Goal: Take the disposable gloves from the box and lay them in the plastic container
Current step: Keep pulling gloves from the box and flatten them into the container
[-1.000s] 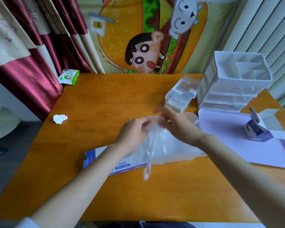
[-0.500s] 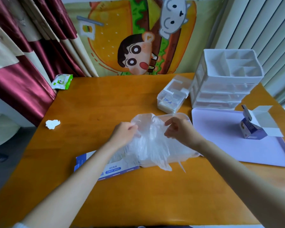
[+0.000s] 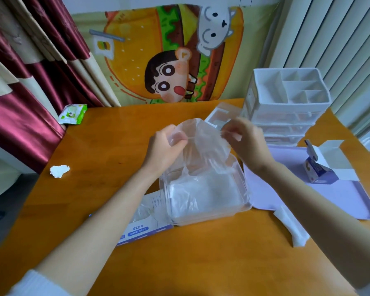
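Wooden table (image 3: 115, 150): tray (image 3: 340, 197) beside container (image 3: 203, 220)

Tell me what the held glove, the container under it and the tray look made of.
The glove: thin clear plastic film, glossy; it crinkles and what lies behind shows through. The container: rigid clear plastic, going by shiny see-through walls and a firm rim. The tray: probably smooth matte plastic, pale lilac, with a moulded raised edge.

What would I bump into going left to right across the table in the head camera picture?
Crumpled white paper → glove box → plastic container → small blue carton.
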Action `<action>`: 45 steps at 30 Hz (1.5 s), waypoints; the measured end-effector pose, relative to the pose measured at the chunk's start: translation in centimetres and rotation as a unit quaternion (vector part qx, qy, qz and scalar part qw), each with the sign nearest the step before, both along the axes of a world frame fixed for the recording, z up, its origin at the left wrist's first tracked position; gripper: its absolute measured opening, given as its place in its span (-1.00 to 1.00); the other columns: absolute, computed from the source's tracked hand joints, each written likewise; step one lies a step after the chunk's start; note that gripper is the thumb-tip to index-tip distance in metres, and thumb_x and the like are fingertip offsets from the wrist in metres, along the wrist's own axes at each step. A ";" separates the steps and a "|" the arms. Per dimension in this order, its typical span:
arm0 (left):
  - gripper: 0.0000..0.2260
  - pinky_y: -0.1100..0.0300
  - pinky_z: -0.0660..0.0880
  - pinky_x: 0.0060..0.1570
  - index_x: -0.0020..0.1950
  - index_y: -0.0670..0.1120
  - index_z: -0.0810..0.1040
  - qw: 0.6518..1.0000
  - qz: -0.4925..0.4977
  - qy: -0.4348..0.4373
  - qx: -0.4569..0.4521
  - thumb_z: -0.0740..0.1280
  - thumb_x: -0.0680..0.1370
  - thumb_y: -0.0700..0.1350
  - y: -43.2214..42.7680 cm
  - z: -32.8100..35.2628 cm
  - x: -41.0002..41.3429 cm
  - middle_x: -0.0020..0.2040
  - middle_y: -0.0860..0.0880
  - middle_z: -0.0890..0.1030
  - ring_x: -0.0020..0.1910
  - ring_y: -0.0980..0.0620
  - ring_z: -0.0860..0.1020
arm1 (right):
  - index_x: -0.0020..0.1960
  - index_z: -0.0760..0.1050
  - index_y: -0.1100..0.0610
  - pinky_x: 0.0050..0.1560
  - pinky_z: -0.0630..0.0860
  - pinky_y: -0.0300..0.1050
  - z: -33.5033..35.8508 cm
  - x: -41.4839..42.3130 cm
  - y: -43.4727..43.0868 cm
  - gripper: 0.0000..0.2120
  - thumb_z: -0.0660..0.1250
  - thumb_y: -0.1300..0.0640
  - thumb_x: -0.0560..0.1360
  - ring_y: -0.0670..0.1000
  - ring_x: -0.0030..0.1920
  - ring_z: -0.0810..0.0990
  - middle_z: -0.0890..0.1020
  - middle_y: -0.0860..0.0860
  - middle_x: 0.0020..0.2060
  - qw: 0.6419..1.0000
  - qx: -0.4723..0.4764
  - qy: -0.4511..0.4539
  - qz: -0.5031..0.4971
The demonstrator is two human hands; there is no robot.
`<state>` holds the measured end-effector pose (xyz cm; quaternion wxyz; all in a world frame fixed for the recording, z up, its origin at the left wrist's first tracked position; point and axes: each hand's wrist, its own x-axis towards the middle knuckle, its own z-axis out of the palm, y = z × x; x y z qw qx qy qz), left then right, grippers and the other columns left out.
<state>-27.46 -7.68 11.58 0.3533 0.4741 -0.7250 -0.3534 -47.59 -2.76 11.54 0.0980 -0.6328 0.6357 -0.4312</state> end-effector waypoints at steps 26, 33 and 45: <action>-0.66 0.14 0.29 0.19 0.26 -0.09 0.52 0.668 -0.318 -0.672 -0.037 0.25 0.53 -0.35 0.4 -11.5 -1.0 0.23 -0.10 0.53 0.24 -0.10 0.43 | 0.35 0.39 0.06 0.14 0.42 -0.15 -14.0 1.5 -0.7 -0.49 0.09 0.46 0.51 0.05 0.23 0.47 0.46 0.05 0.26 0.812 0.420 0.291 0.281; -0.60 0.23 0.33 -0.31 0.38 -0.16 0.41 0.672 -0.338 -0.649 0.115 0.16 0.55 -0.37 1.1 -10.7 -2.1 -0.10 -0.05 0.47 -0.25 -0.01 0.44 | 0.32 0.42 0.07 0.10 0.39 -0.25 -12.1 1.3 -1.6 -0.65 0.31 0.13 0.55 -0.03 0.13 0.53 0.55 -0.02 0.19 0.793 0.516 0.152 0.284; -0.38 -0.05 0.38 0.20 0.53 -0.13 0.03 0.737 -0.227 -0.624 0.128 0.28 0.57 -0.05 2.4 -15.9 -2.8 0.43 -0.18 0.15 0.36 -0.24 0.25 | 0.45 0.21 0.07 0.10 0.43 -0.01 -16.4 3.8 -1.7 -0.46 0.32 0.11 0.54 0.15 0.20 0.50 0.35 0.08 0.32 0.813 0.408 0.340 0.240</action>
